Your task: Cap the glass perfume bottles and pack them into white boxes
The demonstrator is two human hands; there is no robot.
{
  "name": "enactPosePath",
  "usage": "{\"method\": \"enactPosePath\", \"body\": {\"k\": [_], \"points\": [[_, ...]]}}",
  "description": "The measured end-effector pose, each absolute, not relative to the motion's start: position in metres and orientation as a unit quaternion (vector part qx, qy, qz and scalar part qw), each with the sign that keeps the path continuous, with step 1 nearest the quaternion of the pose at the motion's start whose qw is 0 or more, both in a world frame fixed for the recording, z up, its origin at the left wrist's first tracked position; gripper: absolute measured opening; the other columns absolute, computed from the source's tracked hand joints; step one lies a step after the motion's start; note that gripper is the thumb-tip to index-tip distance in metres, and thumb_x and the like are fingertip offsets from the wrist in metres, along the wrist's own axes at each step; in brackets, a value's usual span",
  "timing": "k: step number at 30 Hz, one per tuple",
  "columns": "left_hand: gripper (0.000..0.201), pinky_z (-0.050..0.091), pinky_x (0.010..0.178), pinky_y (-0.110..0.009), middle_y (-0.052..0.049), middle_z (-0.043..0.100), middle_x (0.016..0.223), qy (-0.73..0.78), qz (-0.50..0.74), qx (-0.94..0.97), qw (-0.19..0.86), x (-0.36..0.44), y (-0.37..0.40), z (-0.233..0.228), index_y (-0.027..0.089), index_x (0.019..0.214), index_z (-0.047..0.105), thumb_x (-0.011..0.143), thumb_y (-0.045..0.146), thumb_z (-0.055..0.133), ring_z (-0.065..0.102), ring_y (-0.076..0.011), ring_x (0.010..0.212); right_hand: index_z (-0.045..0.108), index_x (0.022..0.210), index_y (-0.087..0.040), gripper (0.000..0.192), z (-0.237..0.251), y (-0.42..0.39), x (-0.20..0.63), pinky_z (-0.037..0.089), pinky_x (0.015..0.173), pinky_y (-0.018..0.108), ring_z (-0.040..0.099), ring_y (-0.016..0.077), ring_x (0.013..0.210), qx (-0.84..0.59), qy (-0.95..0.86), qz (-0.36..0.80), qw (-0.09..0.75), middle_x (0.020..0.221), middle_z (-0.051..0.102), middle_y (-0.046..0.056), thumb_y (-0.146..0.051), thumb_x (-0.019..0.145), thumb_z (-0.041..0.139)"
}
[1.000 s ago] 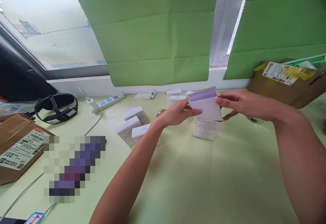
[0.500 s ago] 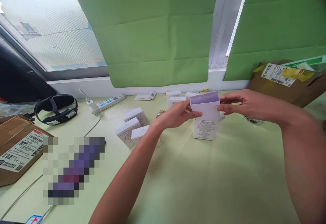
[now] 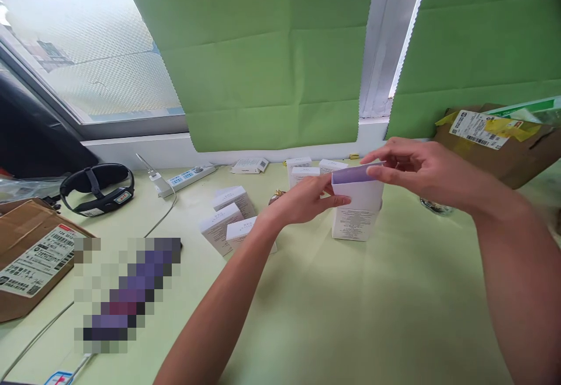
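A white carton (image 3: 358, 215) with small print and a lilac inside stands upright on the table, its top open. My left hand (image 3: 311, 198) grips its left side, thumb on the front face, the other fingers mostly hidden behind. At the top right corner, my right hand (image 3: 407, 166) is closed on the carton's upper edge with thumb and fingers. Behind my left hand stand several similar white boxes (image 3: 305, 172). Left of my forearm is another group of white boxes (image 3: 221, 221), closed on top. A small gold-topped item (image 3: 276, 196) is partly hidden by my left hand.
A power strip (image 3: 190, 177) with a white plug and cable lies at the back left, near a black head strap (image 3: 97, 189). Brown cardboard boxes stand at the left (image 3: 39, 256) and right (image 3: 495, 151). A pixelated dark object (image 3: 135, 285) lies front left. Green blinds hang behind.
My right hand has moved up from the carton's right side to its top edge. The carton's upper part has shifted slightly right, while my left hand keeps its grip.
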State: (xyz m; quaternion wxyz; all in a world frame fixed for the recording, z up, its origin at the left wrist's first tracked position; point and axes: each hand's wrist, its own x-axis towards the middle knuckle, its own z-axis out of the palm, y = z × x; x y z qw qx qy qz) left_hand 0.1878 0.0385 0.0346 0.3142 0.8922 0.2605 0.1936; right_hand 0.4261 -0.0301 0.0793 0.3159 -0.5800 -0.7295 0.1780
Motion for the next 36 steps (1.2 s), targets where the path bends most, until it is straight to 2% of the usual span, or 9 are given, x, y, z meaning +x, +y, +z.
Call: {"method": "enactPosePath", "body": {"k": [4, 7, 11, 14, 26, 36], "points": [[0.033, 0.050, 0.096, -0.038, -0.004, 0.071, 0.116, 0.259, 0.193, 0.896, 0.305, 0.189, 0.036, 0.036, 0.024, 0.119, 0.061, 0.097, 0.048, 0.053, 0.064, -0.0227, 0.107, 0.072, 0.081, -0.027, 0.038, 0.082, -0.033, 0.414, 0.034, 0.051, 0.029, 0.044, 0.0137, 0.056, -0.592, -0.723, 0.148, 0.323, 0.068, 0.055, -0.001, -0.065, 0.083, 0.063], [0.032, 0.049, 0.098, -0.038, -0.004, 0.071, 0.117, 0.255, 0.189, 0.893, 0.318, 0.189, 0.036, 0.036, 0.025, 0.118, 0.061, 0.097, 0.047, 0.053, 0.064, -0.0221, 0.109, 0.067, 0.073, -0.026, 0.040, 0.083, -0.033, 0.412, 0.034, 0.050, 0.030, 0.047, 0.0138, 0.053, -0.621, -0.701, 0.139, 0.323, 0.064, 0.056, -0.001, -0.065, 0.083, 0.064], [0.033, 0.050, 0.097, -0.038, -0.005, 0.070, 0.117, 0.257, 0.190, 0.890, 0.326, 0.189, 0.037, 0.035, 0.024, 0.118, 0.060, 0.097, 0.048, 0.054, 0.064, -0.0225, 0.110, 0.067, 0.073, -0.026, 0.044, 0.085, -0.034, 0.410, 0.036, 0.049, 0.031, 0.057, 0.0173, 0.052, -0.643, -0.683, 0.134, 0.320, 0.062, 0.061, 0.001, -0.070, 0.079, 0.064], [0.034, 0.051, 0.094, -0.038, -0.006, 0.070, 0.117, 0.259, 0.194, 0.886, 0.332, 0.189, 0.037, 0.034, 0.023, 0.119, 0.059, 0.096, 0.049, 0.054, 0.065, -0.0229, 0.109, 0.067, 0.073, -0.026, 0.046, 0.085, -0.034, 0.407, 0.036, 0.047, 0.031, 0.060, 0.0185, 0.050, -0.648, -0.674, 0.131, 0.330, 0.058, 0.062, 0.001, -0.072, 0.078, 0.064], [0.037, 0.052, 0.087, -0.039, -0.008, 0.070, 0.114, 0.273, 0.183, 0.882, 0.338, 0.188, 0.036, 0.039, 0.022, 0.120, 0.056, 0.098, 0.052, 0.049, 0.067, -0.0248, 0.103, 0.069, 0.082, -0.027, 0.044, 0.080, -0.026, 0.417, 0.036, 0.047, 0.030, 0.057, 0.0157, 0.044, -0.669, -0.663, 0.152, 0.298, 0.056, 0.067, 0.000, -0.070, 0.080, 0.062], [0.032, 0.048, 0.080, -0.033, -0.006, 0.069, 0.112, 0.265, 0.185, 0.878, 0.353, 0.189, 0.031, 0.044, 0.022, 0.110, 0.053, 0.101, 0.051, 0.043, 0.066, -0.0223, 0.098, 0.067, 0.079, -0.025, 0.031, 0.078, -0.024, 0.414, 0.031, 0.046, 0.028, 0.050, 0.0115, 0.039, -0.674, -0.663, 0.150, 0.289, 0.051, 0.066, -0.003, -0.055, 0.087, 0.064]]}}
